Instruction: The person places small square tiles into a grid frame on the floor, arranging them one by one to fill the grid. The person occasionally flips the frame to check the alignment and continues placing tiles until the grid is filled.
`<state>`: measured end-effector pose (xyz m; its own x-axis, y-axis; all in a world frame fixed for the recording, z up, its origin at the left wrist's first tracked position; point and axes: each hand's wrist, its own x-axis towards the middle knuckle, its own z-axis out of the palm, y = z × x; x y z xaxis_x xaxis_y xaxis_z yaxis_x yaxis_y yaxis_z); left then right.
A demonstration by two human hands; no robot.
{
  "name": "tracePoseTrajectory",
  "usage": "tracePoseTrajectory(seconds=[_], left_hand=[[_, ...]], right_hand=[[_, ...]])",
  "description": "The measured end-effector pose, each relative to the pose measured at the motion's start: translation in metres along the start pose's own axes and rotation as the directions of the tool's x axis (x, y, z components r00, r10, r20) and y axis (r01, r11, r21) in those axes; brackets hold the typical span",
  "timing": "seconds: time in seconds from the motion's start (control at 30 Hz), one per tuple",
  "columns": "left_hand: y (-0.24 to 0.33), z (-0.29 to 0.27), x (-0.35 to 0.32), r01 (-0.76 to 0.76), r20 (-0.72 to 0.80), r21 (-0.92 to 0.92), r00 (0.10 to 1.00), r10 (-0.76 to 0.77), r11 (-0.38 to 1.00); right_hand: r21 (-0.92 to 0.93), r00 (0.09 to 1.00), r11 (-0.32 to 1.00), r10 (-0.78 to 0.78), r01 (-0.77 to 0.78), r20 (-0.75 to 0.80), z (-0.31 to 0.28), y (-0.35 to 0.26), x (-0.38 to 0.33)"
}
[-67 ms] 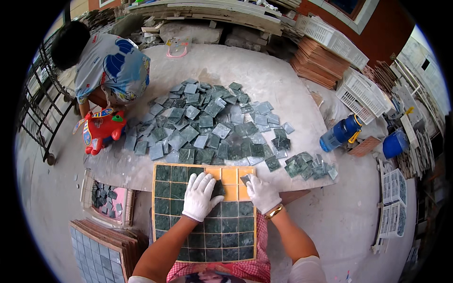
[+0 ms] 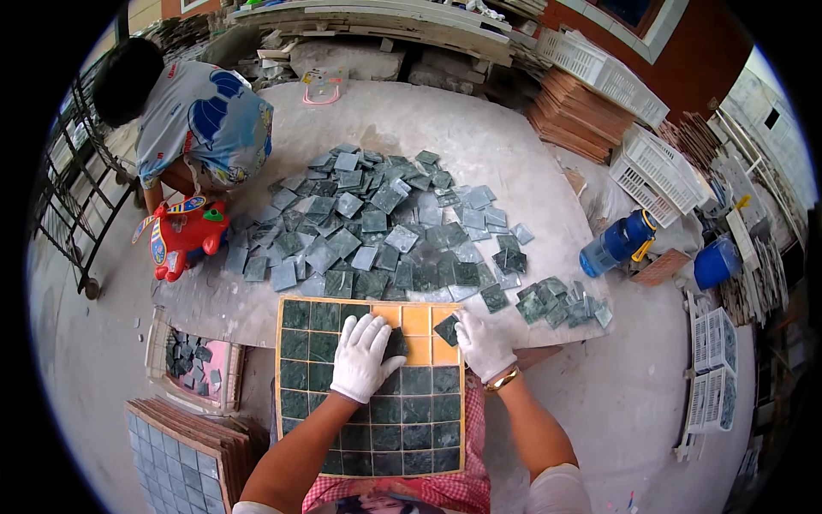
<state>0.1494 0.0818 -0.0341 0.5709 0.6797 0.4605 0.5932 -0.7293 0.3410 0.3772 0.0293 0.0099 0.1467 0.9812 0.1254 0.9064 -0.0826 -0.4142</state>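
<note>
An orange grid tray (image 2: 417, 321) lies in front of me, most of its cells filled with dark green square tiles. My left hand (image 2: 363, 355), in a white glove, rests on the tray and pinches a dark green tile (image 2: 395, 344) over an open orange cell. My right hand (image 2: 482, 344), also gloved, holds another green tile (image 2: 447, 329) at the tray's upper right corner. A large loose pile of green and grey tiles (image 2: 385, 231) spreads over the stone table (image 2: 479, 128) just beyond the tray.
A person in a patterned shirt (image 2: 201, 116) bends at the table's left with a red toy (image 2: 184, 236). A blue bottle (image 2: 616, 244) and blue tub (image 2: 715, 261) stand right. White crates (image 2: 651, 167) and stacked boards sit behind. A small tile tray (image 2: 158, 355) and stacked tile sheets (image 2: 180, 454) lie lower left.
</note>
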Motion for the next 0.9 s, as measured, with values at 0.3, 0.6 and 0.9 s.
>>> tracePoseTrajectory(seconds=[0.3, 0.6, 0.9], left_hand=[[0.002, -0.002, 0.002, 0.000, 0.014, -0.002, 1.000, 0.000, 1.000], [-0.001, 0.002, -0.001, -0.002, -0.010, -0.002, 1.000, 0.002, 1.000], [0.003, -0.004, 0.002, 0.015, 0.003, -0.016, 1.000, -0.015, 1.000]], right_hand=[[0.463, 0.976, 0.873, 0.057, -0.151, 0.212, -0.016, 0.042, 0.044], [0.114, 0.969, 0.964, -0.244, 0.240, 0.025, 0.001, 0.026, 0.040], [-0.081, 0.970, 0.987, -0.117, 0.137, 0.214, -0.016, -0.002, 0.065]])
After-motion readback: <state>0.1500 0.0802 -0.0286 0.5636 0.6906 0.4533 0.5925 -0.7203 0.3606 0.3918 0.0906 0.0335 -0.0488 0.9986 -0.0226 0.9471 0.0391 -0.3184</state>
